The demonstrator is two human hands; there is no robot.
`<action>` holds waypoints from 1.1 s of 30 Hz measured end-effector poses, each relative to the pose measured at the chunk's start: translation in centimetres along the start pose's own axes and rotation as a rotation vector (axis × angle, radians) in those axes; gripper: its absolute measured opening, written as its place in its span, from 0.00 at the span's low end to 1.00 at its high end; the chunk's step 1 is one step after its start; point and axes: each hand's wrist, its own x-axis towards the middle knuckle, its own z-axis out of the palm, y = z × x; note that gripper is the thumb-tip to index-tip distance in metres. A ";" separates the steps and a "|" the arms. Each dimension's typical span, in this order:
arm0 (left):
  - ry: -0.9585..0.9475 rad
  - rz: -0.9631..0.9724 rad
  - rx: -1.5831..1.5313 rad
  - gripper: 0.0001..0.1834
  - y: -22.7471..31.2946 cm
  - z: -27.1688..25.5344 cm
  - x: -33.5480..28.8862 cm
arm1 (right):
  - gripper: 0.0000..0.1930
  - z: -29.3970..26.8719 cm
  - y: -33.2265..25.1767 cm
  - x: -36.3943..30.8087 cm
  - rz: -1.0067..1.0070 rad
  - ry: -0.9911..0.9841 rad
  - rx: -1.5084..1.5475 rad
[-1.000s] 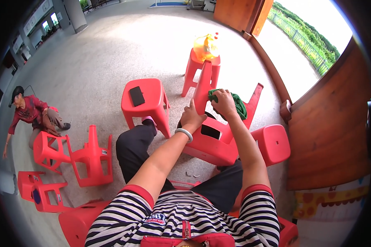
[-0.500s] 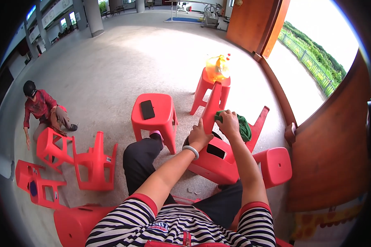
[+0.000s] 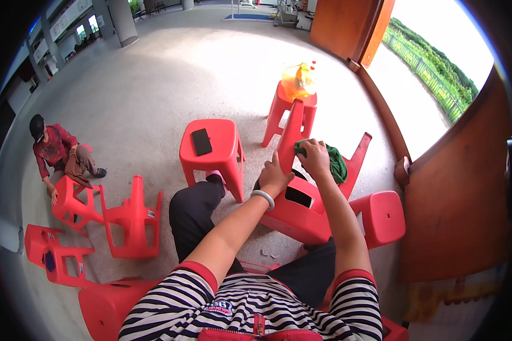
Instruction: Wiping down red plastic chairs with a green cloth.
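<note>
A red plastic stool (image 3: pixel 293 223) lies tipped on its side in front of me, its legs pointing away. My left hand (image 3: pixel 275 175) is closed round one upward leg of it, near the base. On the other side of that leg, my right hand (image 3: pixel 314 156) grips a green cloth (image 3: pixel 337 166), which touches the leg and hangs down to the right. Part of the cloth is hidden behind my right hand and wrist.
An upright red stool with a black phone (image 3: pixel 201 142) stands ahead left; another bears a yellow-orange bag (image 3: pixel 298 82). More stools lie left, beside a seated person (image 3: pixel 60 150). A red stool (image 3: pixel 381 219) sits right, near the wooden door (image 3: pixel 455 221).
My view has tilted slightly downward. Both hands stay at the same stool leg with the cloth. At left, the other person's hand has come onto a stool.
</note>
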 end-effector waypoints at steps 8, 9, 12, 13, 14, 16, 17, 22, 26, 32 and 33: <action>-0.049 -0.021 -0.006 0.58 0.4 -0.5 0.1 | 0.14 0.3 0.3 0.0 0.021 -0.011 -0.095; -0.054 -0.016 -0.006 0.58 0.5 -0.5 0.2 | 0.14 0.2 0.4 0.0 0.027 -0.010 -0.098; -0.047 -0.020 0.002 0.58 0.3 -0.3 0.1 | 0.15 -0.1 1.2 -0.3 0.044 0.007 -0.010; -0.035 -0.014 0.001 0.58 0.2 -0.4 0.2 | 0.15 -0.5 1.5 -0.1 0.034 0.018 0.061; -0.024 -0.007 0.000 0.58 0.1 -0.4 0.2 | 0.16 -0.7 1.6 -0.1 0.023 0.030 0.132; -0.030 -0.023 0.011 0.58 0.2 -0.4 0.3 | 0.15 -0.8 1.1 -0.1 0.048 -0.017 0.106; -0.036 -0.040 0.022 0.58 0.2 -0.4 0.3 | 0.15 -1.0 0.5 -0.1 0.072 -0.065 0.083; -0.026 -0.029 0.032 0.57 0.2 -0.2 0.4 | 0.16 -0.5 -0.5 0.3 0.152 -0.087 0.016; -0.033 -0.033 0.033 0.57 0.6 -0.5 0.3 | 0.16 0.1 0.0 0.4 0.126 -0.063 -0.034; -0.030 -0.009 0.010 0.56 0.4 -0.4 0.4 | 0.18 0.2 0.3 0.2 0.153 -0.055 -0.048; -0.030 -0.008 0.007 0.56 0.4 -0.3 0.3 | 0.18 0.1 0.6 0.1 0.140 -0.038 -0.011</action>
